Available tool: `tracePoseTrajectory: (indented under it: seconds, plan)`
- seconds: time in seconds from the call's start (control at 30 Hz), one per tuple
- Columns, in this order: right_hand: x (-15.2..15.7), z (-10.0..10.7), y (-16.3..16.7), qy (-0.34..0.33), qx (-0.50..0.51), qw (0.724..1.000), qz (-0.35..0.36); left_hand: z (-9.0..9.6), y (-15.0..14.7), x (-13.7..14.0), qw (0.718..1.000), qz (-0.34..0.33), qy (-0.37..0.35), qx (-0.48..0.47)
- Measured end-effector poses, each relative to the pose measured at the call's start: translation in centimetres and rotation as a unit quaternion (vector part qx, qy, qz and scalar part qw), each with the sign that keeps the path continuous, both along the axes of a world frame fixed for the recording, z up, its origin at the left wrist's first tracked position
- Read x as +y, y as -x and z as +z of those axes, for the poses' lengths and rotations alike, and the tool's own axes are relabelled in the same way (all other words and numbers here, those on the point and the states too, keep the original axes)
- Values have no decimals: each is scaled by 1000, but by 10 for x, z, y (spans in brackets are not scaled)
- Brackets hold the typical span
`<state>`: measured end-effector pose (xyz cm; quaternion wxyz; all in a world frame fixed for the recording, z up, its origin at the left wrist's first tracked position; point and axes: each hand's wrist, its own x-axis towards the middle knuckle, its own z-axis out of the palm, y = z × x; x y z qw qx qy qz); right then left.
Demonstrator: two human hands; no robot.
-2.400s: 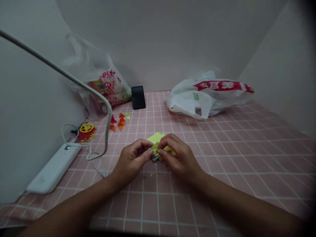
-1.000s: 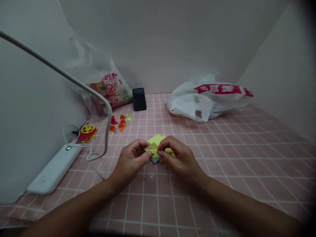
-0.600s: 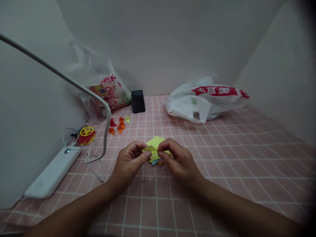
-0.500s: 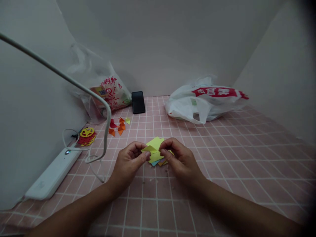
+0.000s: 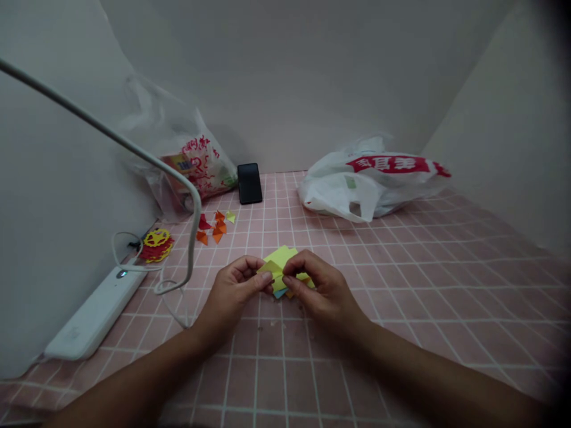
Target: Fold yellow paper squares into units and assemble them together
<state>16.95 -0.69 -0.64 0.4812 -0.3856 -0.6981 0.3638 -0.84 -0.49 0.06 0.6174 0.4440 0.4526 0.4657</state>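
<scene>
Between my hands is a small folded piece of yellow paper (image 5: 270, 267), held above a stack of paper sheets (image 5: 282, 255) with yellow on top and blue and orange edges showing below. My left hand (image 5: 238, 285) pinches the folded paper between thumb and fingers at its left side. My right hand (image 5: 319, 285) has thumb and forefinger pinched together at the paper's right tip. Beyond my left hand lie several small folded paper pieces (image 5: 218, 229) in orange, red and pale yellow.
A white power strip (image 5: 96, 315) lies along the left wall, with a pale cable (image 5: 195, 238) arching in front. Red and yellow cut-outs (image 5: 156, 245) lie beside it. Further back are a black phone (image 5: 250, 183), one plastic bag (image 5: 200, 154) and another white bag (image 5: 339, 187).
My right hand has shifted slightly left, its fingertips now at the folded yellow paper's right tip. My left hand keeps nearly the same place and its pinch.
</scene>
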Motion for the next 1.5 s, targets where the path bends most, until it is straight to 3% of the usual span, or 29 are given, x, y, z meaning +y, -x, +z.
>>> tracePoseTrajectory:
  seconds: [0.27, 0.6, 0.83, 0.97, 1.07, 1.17, 1.33, 1.5]
  plan:
    - [1, -3, 0, 24, -3, 1000, 2, -10, -1, 3, 993, -10, 90, -75]
    - [2, -2, 0, 42, -3, 999, 7, -8, 0, 4, 992, -24, 108, -67]
    - [2, -4, 0, 113, 69, 991, 4, 0, -2, 3, 991, -14, 110, -69]
    - [4, -2, 1, 154, 125, 980, -3, 1, -1, 3, 996, 16, 69, -49]
    - [4, 0, 3, 190, 150, 970, 31, 0, 1, 1, 999, 29, 6, -14]
    - [2, 0, 6, 185, 141, 972, 37, 0, 1, -1, 999, 30, -35, 18]
    - [-1, -2, 6, 147, 131, 980, 23, 3, -2, -3, 998, 21, -36, 40]
    - [-1, 2, 6, 197, 146, 969, 39, 5, -3, -4, 995, 27, -60, 76]
